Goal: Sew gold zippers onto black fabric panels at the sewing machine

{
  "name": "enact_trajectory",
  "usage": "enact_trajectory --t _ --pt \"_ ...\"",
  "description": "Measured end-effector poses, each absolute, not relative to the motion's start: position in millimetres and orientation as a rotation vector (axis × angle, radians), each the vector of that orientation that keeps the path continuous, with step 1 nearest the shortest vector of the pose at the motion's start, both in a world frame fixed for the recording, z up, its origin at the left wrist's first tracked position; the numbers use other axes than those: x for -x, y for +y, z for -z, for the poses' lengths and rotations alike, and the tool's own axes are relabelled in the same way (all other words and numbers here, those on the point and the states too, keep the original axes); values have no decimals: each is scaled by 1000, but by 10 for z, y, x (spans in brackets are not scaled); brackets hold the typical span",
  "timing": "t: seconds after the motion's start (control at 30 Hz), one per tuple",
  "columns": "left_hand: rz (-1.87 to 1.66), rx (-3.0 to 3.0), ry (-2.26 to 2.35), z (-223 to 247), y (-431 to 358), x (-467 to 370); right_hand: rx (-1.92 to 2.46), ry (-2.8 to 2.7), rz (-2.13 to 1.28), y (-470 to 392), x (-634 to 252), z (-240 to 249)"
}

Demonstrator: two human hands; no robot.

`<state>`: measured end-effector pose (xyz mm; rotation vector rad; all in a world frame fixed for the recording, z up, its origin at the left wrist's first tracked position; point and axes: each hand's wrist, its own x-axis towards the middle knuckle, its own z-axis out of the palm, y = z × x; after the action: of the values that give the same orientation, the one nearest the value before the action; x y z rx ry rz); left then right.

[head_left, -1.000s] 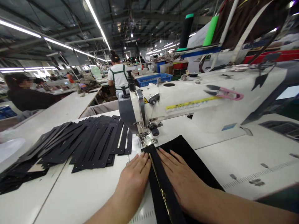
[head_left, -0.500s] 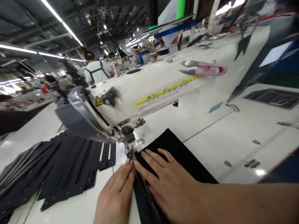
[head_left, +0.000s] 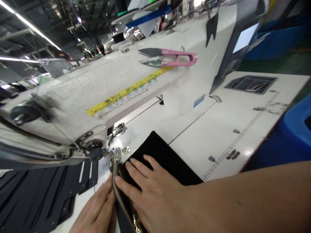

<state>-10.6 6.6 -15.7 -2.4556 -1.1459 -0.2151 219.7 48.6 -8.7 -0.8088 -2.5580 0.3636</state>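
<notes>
A black fabric piece (head_left: 167, 158) lies on the sewing machine bed, its front end under the presser foot area. Along its left side runs a zipper (head_left: 119, 197) with a brownish tape edge standing up and a gold-coloured metal pull near the bottom. My right hand (head_left: 148, 191) rests flat on the fabric, fingers spread, the index fingertip touching the zipper tape. At the left edge my left hand (head_left: 97, 207) has its fingers pressed together against the zipper, close to the needle. The white sewing machine (head_left: 73, 94) reaches over from the right; its needle tip is hard to make out.
Many dark flat panels (head_left: 36, 197) lie fanned out at the left. Pink-handled thread snips (head_left: 178, 58) rest against the machine arm, above a yellow tape strip (head_left: 131, 90). A blue bin (head_left: 298, 123) stands at the right, beyond the table edge.
My view has moved closer and turned right, so the machine and hands appear further left. Both hands keep about the same places on the fabric. The metal zipper pull now shows more clearly.
</notes>
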Motion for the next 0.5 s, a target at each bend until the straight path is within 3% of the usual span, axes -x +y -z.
enact_trajectory --t 0.5 --pt "291 2339 -1394 18 -14 -285 774 -2720 -194 434 -2153 97"
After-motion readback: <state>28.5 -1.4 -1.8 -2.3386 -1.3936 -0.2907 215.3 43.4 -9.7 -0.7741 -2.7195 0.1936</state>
